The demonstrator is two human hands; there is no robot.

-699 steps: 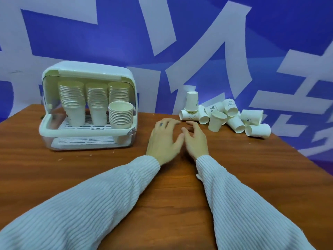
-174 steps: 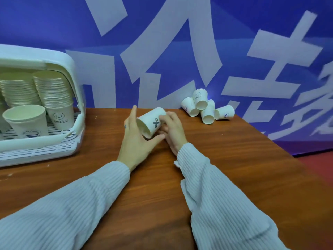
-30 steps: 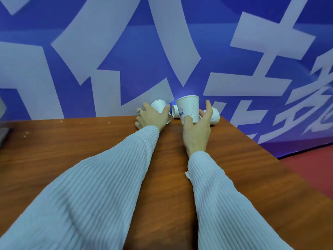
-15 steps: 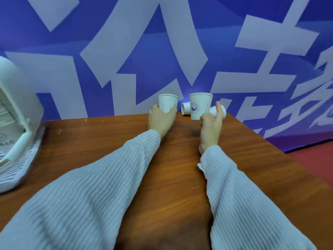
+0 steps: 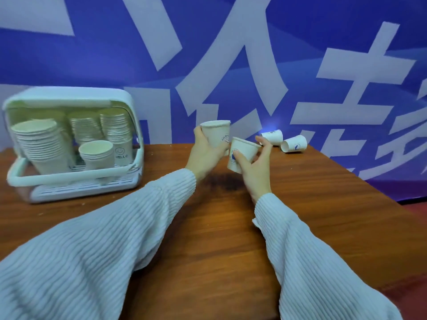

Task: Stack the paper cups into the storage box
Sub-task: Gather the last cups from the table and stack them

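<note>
**Two cups in hand, box off to the left**

The left hand (image 5: 203, 151) grips one paper cup (image 5: 217, 135), upright and mouth up. The right hand (image 5: 254, 169) pinches a second paper cup (image 5: 240, 155), tilted a little, its rim touching the first cup's wall. The storage box (image 5: 69, 179) stands open on the counter (image 5: 323, 204), well to the left of both hands, with stacks of cups inside; a short front stack (image 5: 97, 153) sits nearest the opening. The left hand is the nearer one to the box. Two loose cups (image 5: 293, 144) lie on their sides behind the right hand. Nesting the two held cups first looks likely, their long axes being nearly parallel.
</note>
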